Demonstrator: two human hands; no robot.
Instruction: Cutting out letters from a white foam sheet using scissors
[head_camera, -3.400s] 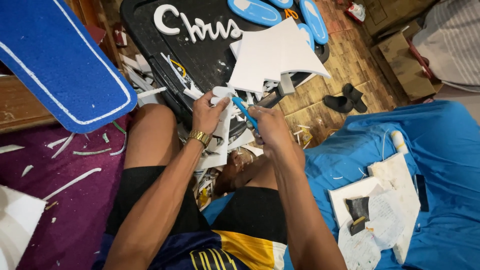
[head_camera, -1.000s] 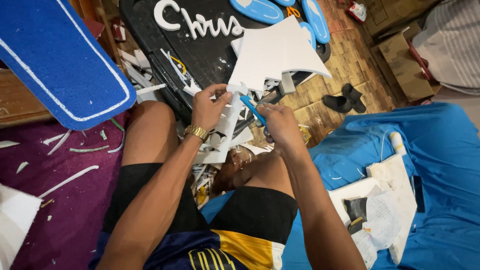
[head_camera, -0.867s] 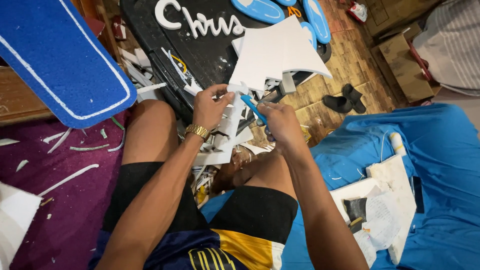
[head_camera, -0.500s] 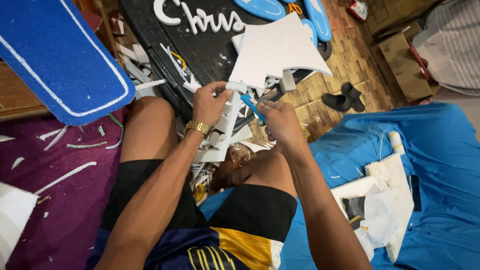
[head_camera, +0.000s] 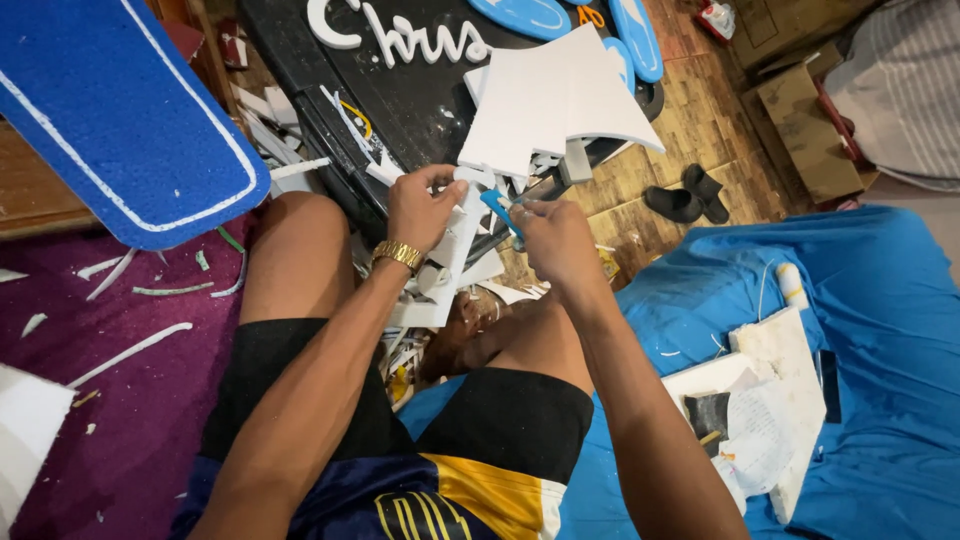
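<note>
My left hand (head_camera: 420, 207), with a gold watch at the wrist, grips a long white foam piece (head_camera: 452, 262) that hangs down between my knees. My right hand (head_camera: 553, 232) holds a small blue-handled cutter (head_camera: 497, 206) whose tip rests against the top of that foam piece, just right of my left fingers. A large white foam sheet (head_camera: 553, 95) lies just beyond both hands on a black board (head_camera: 400, 95) with white cut-out letters.
A big blue foam panel with a white outline (head_camera: 110, 110) leans at the upper left. White foam scraps litter the purple cloth (head_camera: 120, 340). A blue cover (head_camera: 880, 330) at right carries foam slabs and paper. Black shoes (head_camera: 685, 195) sit on the brick floor.
Both hands stayed together on the foam piece and cutter. The view shifted slightly, and my left fingers moved a little along the foam's top edge.
</note>
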